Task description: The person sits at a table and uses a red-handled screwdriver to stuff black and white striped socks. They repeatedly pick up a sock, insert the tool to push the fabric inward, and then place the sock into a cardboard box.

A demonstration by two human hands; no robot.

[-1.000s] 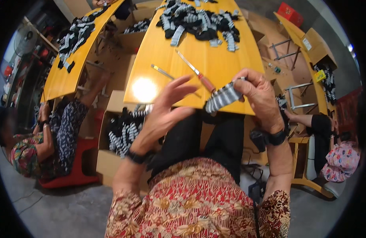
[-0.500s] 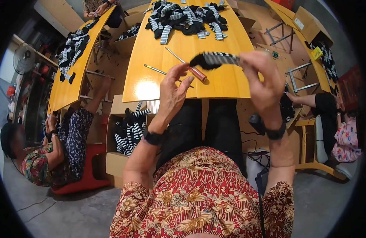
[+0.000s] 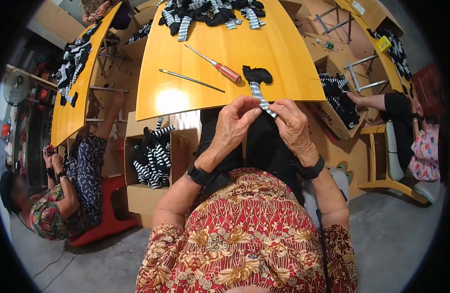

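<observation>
A small fabric tube [image 3: 256, 90] with grey-and-white stripes and a black boot-shaped end lies over the near edge of the yellow table [image 3: 278, 53]. Its black end points away from me. My right hand [image 3: 295, 128] pinches the striped end at the table edge. My left hand [image 3: 236, 122] has thumb and forefinger closed at the same striped end, meeting the right fingertips. Beyond my hands rests a screwdriver [image 3: 228, 73] with a red handle. Left of it lies a thin dark rod [image 3: 191, 80] with a yellow tip.
More striped black-ended pieces [image 3: 215, 12] are heaped at the table's far end. A cardboard box [image 3: 149, 198] of striped pieces stands at left, another box [image 3: 334, 119] at right. A person [image 3: 59, 205] sits at the left table; others are at right and far left.
The fabric tube came down from the air onto the table edge, its black end swinging from left to far. My right hand moved left and down; my left hand joined it at the striped end.
</observation>
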